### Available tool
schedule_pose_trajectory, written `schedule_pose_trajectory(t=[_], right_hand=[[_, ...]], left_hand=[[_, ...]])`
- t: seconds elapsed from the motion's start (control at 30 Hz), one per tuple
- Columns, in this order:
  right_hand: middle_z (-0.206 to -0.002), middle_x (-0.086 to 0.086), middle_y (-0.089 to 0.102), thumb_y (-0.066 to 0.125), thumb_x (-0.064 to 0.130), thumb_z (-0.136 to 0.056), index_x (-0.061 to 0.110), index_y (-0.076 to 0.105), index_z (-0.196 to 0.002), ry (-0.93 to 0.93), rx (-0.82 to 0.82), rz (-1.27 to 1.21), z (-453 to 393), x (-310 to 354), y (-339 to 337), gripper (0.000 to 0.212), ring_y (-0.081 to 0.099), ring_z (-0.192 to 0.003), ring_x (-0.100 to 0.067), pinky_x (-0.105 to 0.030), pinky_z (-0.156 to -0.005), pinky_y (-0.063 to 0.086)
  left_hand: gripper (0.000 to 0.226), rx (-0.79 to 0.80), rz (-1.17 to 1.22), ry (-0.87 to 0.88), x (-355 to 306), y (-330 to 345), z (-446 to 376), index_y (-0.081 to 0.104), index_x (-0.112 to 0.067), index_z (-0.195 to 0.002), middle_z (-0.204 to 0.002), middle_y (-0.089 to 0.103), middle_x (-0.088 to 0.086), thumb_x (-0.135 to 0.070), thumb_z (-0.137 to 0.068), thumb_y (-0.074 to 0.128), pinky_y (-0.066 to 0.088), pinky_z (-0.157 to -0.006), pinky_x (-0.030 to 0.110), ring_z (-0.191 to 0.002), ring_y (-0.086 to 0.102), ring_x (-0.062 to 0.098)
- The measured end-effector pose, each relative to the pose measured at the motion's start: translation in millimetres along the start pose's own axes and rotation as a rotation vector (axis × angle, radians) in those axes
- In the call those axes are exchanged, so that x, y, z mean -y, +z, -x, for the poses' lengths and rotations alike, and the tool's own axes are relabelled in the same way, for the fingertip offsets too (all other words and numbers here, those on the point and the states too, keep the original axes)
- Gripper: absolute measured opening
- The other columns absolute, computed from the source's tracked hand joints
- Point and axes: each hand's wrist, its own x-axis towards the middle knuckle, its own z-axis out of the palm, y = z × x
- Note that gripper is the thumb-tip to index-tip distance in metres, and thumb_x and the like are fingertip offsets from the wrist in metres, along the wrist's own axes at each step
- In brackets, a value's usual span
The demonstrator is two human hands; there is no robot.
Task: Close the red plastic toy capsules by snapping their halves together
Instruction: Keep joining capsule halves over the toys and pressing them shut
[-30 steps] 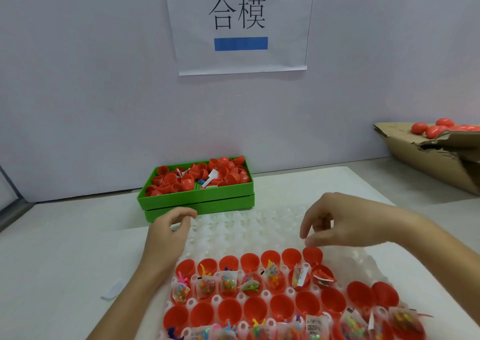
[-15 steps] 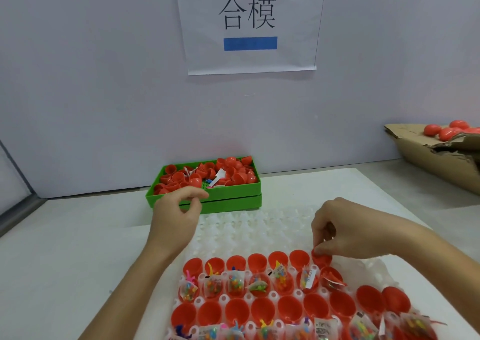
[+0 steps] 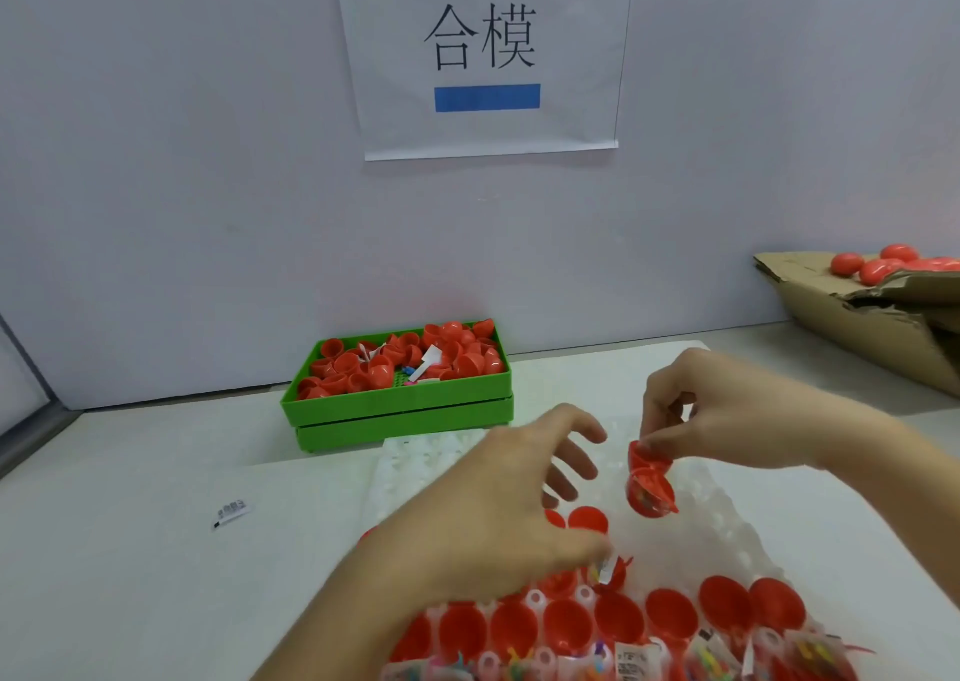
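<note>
My right hand [image 3: 727, 410] pinches open red capsule [image 3: 649, 483] by upper half, held above white tray [image 3: 727, 535]; lower half hangs tilted, packet inside blurred. My left hand [image 3: 498, 503] spread, fingers loose, just left of capsule, not touching it, holding nothing. Left palm and wrist hide several tray cups. More open red halves [image 3: 618, 620] sit in tray rows near bottom; toy packets there cut off by frame edge. Green bin [image 3: 400, 410] of loose halves farther back on table [image 3: 130, 550].
</note>
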Motion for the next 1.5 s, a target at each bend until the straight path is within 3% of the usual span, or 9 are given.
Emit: schedule_pose_trajectory(t=[0.1,0.27,0.4,0.5,0.6,0.7,0.87,1.07,1.5], right_hand=[[-0.073,0.001,0.073,0.076,0.041,-0.077,0.032,0.074,-0.064,0.007,-0.03,-0.065,3,8,0,0.016,0.066,-0.078,-0.025,-0.048,-0.076,0.054],[-0.07,0.002,0.071,0.075,0.043,-0.077,0.033,0.074,-0.061,0.032,-0.084,-0.083,4,16,3,0.019,0.063,-0.068,-0.019,-0.036,-0.059,0.049],[-0.057,0.005,0.063,0.073,0.047,-0.079,0.034,0.074,-0.06,0.066,-0.106,-0.105,3,15,5,0.023,0.043,-0.048,-0.005,-0.022,-0.048,0.034],[-0.056,0.004,0.056,0.069,0.048,-0.083,0.035,0.076,-0.065,0.054,-0.114,-0.124,2,15,6,0.023,0.038,-0.049,-0.007,-0.026,-0.049,0.032],[-0.067,0.018,0.066,0.065,0.045,-0.088,0.038,0.077,-0.078,0.023,-0.176,-0.139,3,17,4,0.017,0.057,-0.058,-0.004,-0.021,-0.055,0.044],[-0.074,0.013,0.066,0.066,0.041,-0.085,0.041,0.075,-0.085,-0.106,-0.262,-0.211,7,20,-3,0.009,0.063,-0.068,-0.006,-0.024,-0.061,0.051],[-0.076,0.005,0.067,0.077,0.035,-0.08,0.039,0.073,-0.093,-0.327,-0.034,-0.312,17,34,-5,0.014,0.063,-0.066,-0.004,-0.018,-0.06,0.048],[-0.077,0.013,0.07,0.082,0.029,-0.077,0.039,0.074,-0.086,-0.335,-0.106,-0.221,14,37,5,0.015,0.063,-0.07,-0.003,-0.017,-0.064,0.048],[-0.085,0.009,0.075,0.075,0.032,-0.084,0.034,0.077,-0.097,-0.333,-0.096,-0.287,14,36,4,0.013,0.071,-0.077,-0.007,-0.024,-0.071,0.057]], left_hand=[[0.072,-0.046,0.023,-0.002,-6,20,-4,0.037,-0.047,-0.126,-0.11,0.056,-0.023,-0.042,-0.071,0.084,0.057,-0.083,0.02,-0.093,0.062,-0.006],[0.032,-0.264,0.17,0.047,-5,29,-9,0.052,-0.037,-0.101,-0.082,0.062,-0.03,-0.029,-0.083,0.078,0.057,-0.07,0.016,-0.074,0.069,0.002],[0.02,-0.302,0.206,0.044,-4,27,-8,0.058,-0.032,-0.092,-0.077,0.068,-0.016,-0.023,-0.086,0.074,0.056,-0.067,0.017,-0.071,0.07,0.005],[0.018,-0.299,0.251,0.004,-4,25,-8,0.059,-0.03,-0.09,-0.071,0.067,-0.013,-0.022,-0.085,0.074,0.056,-0.065,0.018,-0.07,0.07,0.007],[0.016,-0.275,0.358,-0.069,-2,21,-8,0.06,-0.025,-0.091,-0.072,0.07,-0.008,-0.017,-0.085,0.073,0.06,-0.069,0.029,-0.073,0.072,0.013],[0.015,-0.263,0.432,-0.112,-1,16,-9,0.061,-0.019,-0.094,-0.078,0.073,0.0,-0.013,-0.085,0.072,0.06,-0.076,0.039,-0.076,0.074,0.019],[0.017,-0.249,0.457,-0.11,-1,12,-9,0.06,-0.018,-0.097,-0.082,0.076,0.0,-0.018,-0.087,0.074,0.061,-0.075,0.031,-0.075,0.075,0.012],[0.018,-0.253,0.396,-0.09,-2,11,-8,0.061,-0.019,-0.098,-0.082,0.075,0.0,-0.017,-0.086,0.073,0.059,-0.078,0.045,-0.078,0.074,0.018],[0.017,-0.243,0.333,-0.082,-3,8,-7,0.065,-0.022,-0.099,-0.086,0.076,-0.005,-0.021,-0.085,0.075,0.061,-0.08,0.037,-0.08,0.074,0.008]])
